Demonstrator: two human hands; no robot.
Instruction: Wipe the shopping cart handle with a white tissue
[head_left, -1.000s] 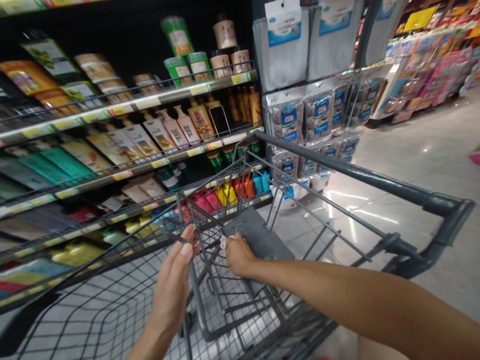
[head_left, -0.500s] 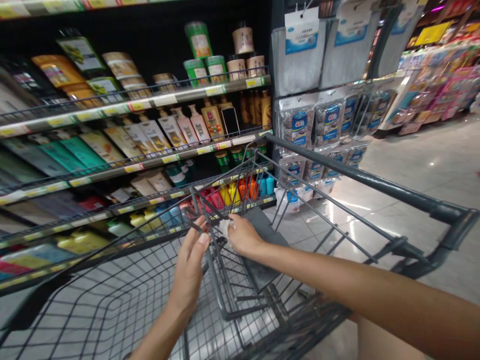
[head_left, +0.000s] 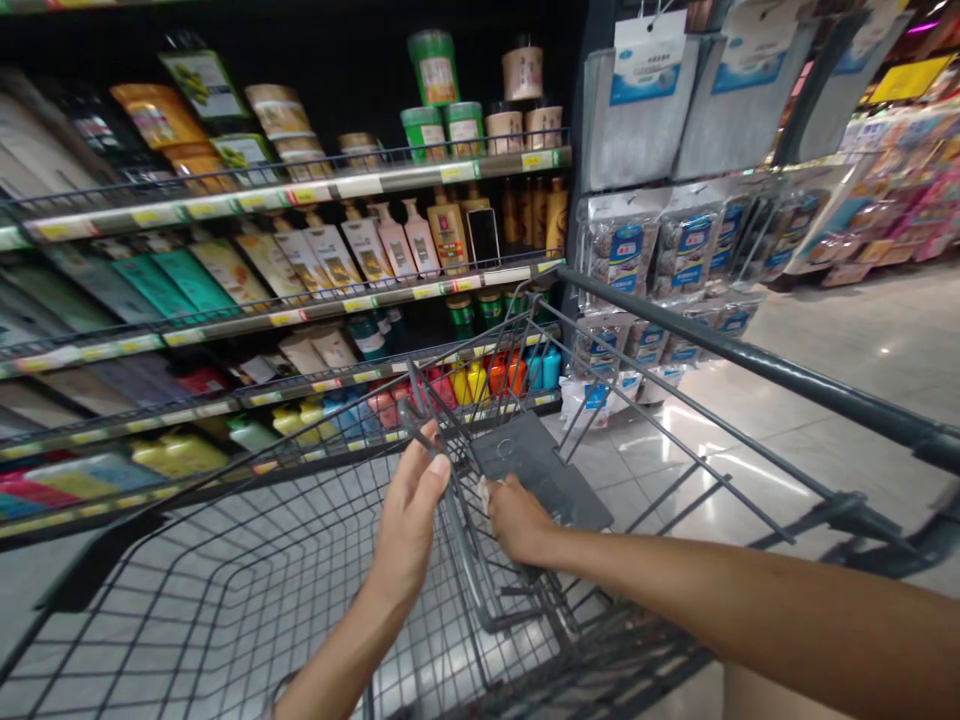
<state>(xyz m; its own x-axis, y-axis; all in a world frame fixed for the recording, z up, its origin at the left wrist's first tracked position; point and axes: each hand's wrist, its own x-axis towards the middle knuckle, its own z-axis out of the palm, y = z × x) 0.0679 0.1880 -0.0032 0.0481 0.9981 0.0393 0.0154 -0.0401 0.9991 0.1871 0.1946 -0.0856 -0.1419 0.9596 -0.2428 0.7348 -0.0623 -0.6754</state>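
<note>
A dark grey wire shopping cart (head_left: 247,590) fills the lower part of the head view. My left hand (head_left: 409,520) is closed at the upright tube frame (head_left: 459,545) inside the cart, thumb on the near side; its fingers are partly hidden. In my right hand (head_left: 517,520) is a crumpled white tissue (head_left: 484,492), of which only a small part shows between the fingers. That hand is lowered between the tube frame and the flat grey seat panel (head_left: 544,455), close to the panel's lower left side.
Shelves beyond the cart hold shampoo bottles (head_left: 367,250) and tubs (head_left: 433,70). A phone-like black rectangle (head_left: 482,238) stands among the bottles. Packaged scrubbers (head_left: 622,250) and grey cloths (head_left: 637,130) hang at right. The cart's handlebar (head_left: 750,355) runs along the right over tiled floor.
My right hand has moved down with the tissue, from near the frame's upper part to beside the seat panel. My left hand stays by the tube frame. The view has shifted slightly left.
</note>
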